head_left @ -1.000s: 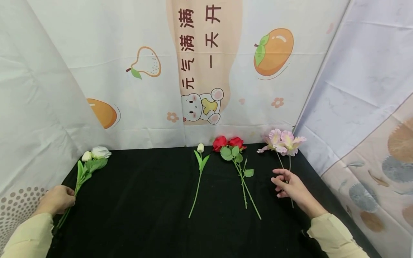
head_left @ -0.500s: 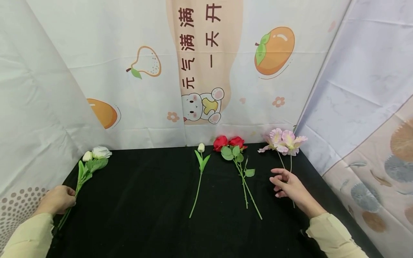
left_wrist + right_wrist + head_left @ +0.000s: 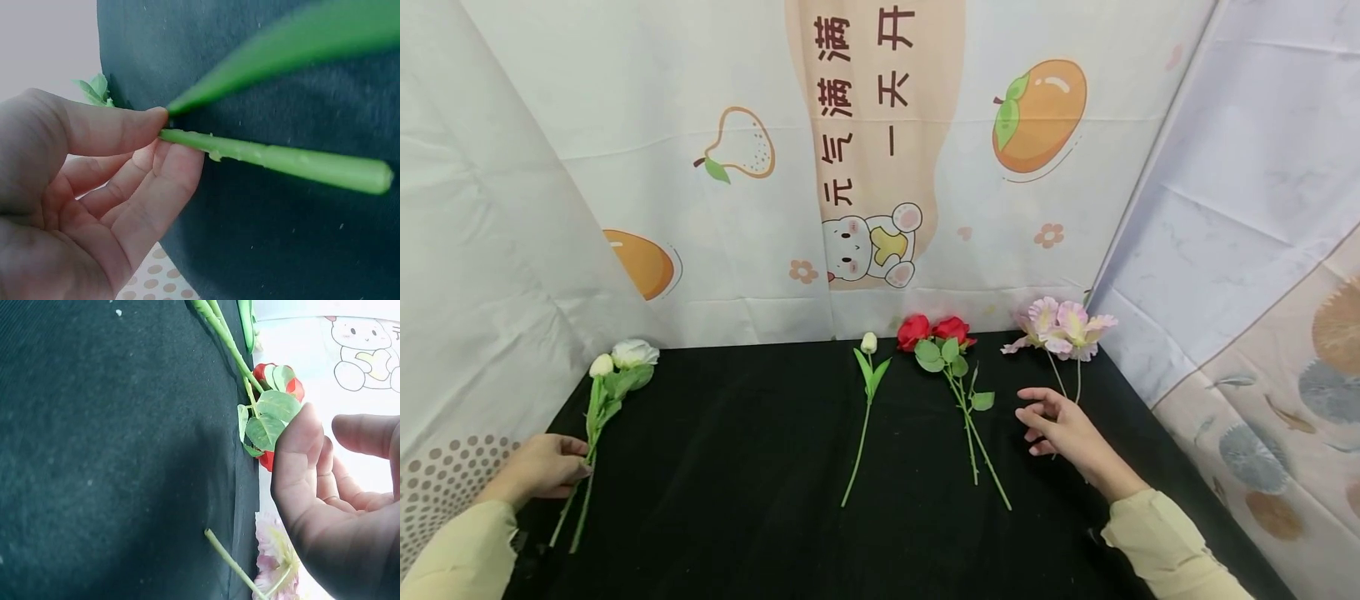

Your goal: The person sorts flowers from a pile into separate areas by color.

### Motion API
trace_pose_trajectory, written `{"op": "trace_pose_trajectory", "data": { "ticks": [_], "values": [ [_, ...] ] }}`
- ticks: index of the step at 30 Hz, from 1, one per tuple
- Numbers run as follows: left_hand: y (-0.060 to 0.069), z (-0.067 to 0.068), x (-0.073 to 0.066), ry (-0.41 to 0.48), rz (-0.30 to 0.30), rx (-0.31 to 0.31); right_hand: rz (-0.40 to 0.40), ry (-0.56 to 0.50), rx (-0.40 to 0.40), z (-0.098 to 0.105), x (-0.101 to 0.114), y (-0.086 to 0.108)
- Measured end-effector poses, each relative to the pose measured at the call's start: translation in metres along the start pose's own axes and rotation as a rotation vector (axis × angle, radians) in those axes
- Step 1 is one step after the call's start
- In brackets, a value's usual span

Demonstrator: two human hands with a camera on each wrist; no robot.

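At the left end of the black cloth, my left hand [image 3: 544, 468] pinches the stems of a white tulip [image 3: 601, 365] and a white rose [image 3: 636, 354]. The left wrist view shows the thumb and fingers around a knobbly green stem [image 3: 300, 161], with a second green piece [image 3: 281, 59], blurred, beside the thumb tip. My right hand [image 3: 1069, 433] hovers with loosely bent fingers, holding nothing, by the stems of two pink flowers [image 3: 1067, 327]. In the right wrist view its thumb and fingers [image 3: 299, 447] stand apart; a pink flower [image 3: 275, 553] lies below them.
Between the hands lie a single white tulip [image 3: 868, 343] and two red roses [image 3: 914, 332] with crossed stems. White printed curtains [image 3: 737, 250] hang behind the black cloth [image 3: 722, 467], and further cloth hangs on both sides.
My left hand has moved slightly right and the white flowers' stems have swung right with their lower ends spread apart. My right hand has shifted a little left, away from the pink flowers' stems.
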State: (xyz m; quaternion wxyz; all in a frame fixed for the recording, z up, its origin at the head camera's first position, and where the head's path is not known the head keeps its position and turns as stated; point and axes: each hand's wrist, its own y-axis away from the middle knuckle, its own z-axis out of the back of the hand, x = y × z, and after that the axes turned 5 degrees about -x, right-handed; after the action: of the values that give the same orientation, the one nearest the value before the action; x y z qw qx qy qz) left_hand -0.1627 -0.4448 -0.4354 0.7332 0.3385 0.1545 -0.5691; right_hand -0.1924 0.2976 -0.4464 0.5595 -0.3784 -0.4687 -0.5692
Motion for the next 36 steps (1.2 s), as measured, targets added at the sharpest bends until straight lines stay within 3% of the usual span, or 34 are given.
{"op": "trace_pose_trajectory", "data": {
  "ticks": [5, 11, 19, 24, 36],
  "values": [
    [0.002, -0.004, -0.008, 0.097, 0.0, 0.007, -0.005, -0.015, 0.005, -0.001, 0.001, 0.0],
    [0.003, -0.009, -0.022, 0.123, -0.047, 0.004, 0.004, -0.011, 0.012, -0.003, 0.001, -0.002],
    [0.003, -0.023, -0.038, 0.182, -0.053, 0.01, 0.007, -0.012, 0.036, -0.012, 0.008, -0.003],
    [0.001, -0.032, -0.047, 0.234, -0.037, 0.032, 0.018, -0.011, 0.063, -0.021, 0.014, -0.004],
    [0.006, -0.053, -0.074, 0.25, -0.126, 0.008, 0.018, -0.047, 0.182, -0.06, 0.029, -0.01]
  ]
}}
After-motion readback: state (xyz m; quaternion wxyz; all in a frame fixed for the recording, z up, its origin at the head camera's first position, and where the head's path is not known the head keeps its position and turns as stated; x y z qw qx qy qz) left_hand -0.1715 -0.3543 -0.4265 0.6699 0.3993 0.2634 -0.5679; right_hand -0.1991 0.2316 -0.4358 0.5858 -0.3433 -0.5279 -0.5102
